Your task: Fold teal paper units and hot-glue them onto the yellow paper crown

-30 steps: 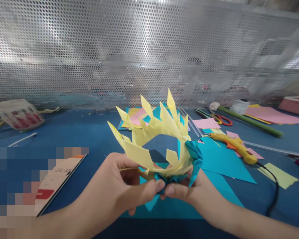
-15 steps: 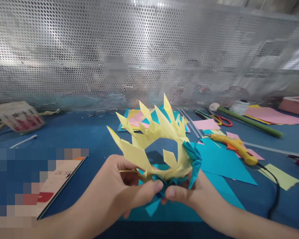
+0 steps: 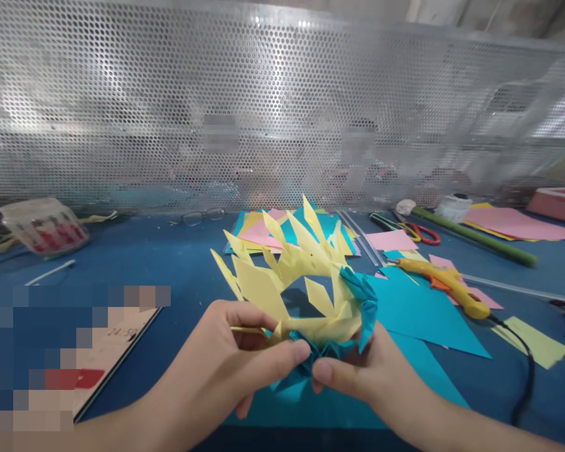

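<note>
A ring-shaped paper crown (image 3: pixel 261 285), pale yellow with pointed leaf-like spikes, is held up over the table. Folded teal paper pieces (image 3: pixel 362 298) are fixed along its right and near side. My left hand (image 3: pixel 249 358) grips the crown's near left edge, thumb pressed on the teal folds and fingers behind. My right hand (image 3: pixel 358 370) pinches the near right part, its thumb close to the left one; its other fingers are mostly hidden behind the paper. Beneath lie flat teal sheets (image 3: pixel 419 370).
To the right lie a yellow glue gun (image 3: pixel 445 282) with a black cord, scissors (image 3: pixel 424 233) and a green stick (image 3: pixel 475 235). Stacked coloured paper (image 3: pixel 258 229) lies behind the crown. A clear tub (image 3: pixel 44 226) and a partly blurred tablet (image 3: pixel 122 339) are leftward. A perforated metal screen (image 3: pixel 277 100) stands behind.
The paper crown has tipped and dropped slightly in my hands, its spikes now lower in view. Both hands keep their hold. The whole view has shifted a little.
</note>
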Motion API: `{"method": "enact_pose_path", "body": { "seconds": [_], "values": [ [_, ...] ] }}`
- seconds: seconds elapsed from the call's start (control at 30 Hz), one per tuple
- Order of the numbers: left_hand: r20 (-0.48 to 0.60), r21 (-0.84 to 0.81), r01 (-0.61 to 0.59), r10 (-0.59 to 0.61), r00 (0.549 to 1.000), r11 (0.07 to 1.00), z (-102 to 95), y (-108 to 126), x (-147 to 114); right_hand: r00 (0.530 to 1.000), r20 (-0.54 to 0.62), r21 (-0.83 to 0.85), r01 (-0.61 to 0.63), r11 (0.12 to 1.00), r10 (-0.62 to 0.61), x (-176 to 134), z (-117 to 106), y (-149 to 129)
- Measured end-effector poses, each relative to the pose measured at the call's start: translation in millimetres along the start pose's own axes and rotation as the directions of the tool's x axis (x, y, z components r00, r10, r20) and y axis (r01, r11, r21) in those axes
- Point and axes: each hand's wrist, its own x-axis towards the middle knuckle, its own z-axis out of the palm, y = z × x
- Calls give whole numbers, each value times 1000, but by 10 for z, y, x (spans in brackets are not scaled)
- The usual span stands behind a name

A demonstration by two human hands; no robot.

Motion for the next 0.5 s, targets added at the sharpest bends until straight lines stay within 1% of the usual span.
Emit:
{"method": "enact_pose_path", "body": {
  "seconds": [0.13, 0.27, 0.37, 0.43, 0.5],
  "values": [
    [-46, -27, -15, 14, 999, 1000, 63, -10, -47, 1000, -13, -45, 13, 999, -14, -34, -6, 17],
    [-79, -37, -32, 29, 996, 999, 120, 1, -87, 997, -28, -148, 63, 987, -68, -38, 2, 3],
    [-32, -20, -71, 71, 997, 997, 128, -1, -84, 996, -26, -193, 80, 978, -86, -33, 11, -22],
    [16, -19, -116, 116, 993, 993, 123, -16, -73, 996, -38, -214, 70, 974, -80, -38, 19, -41],
    [38, -11, -156, 157, 987, 988, 115, -35, -63, 996, -45, -221, 63, 973, -74, -47, 27, -60]
  ]
}}
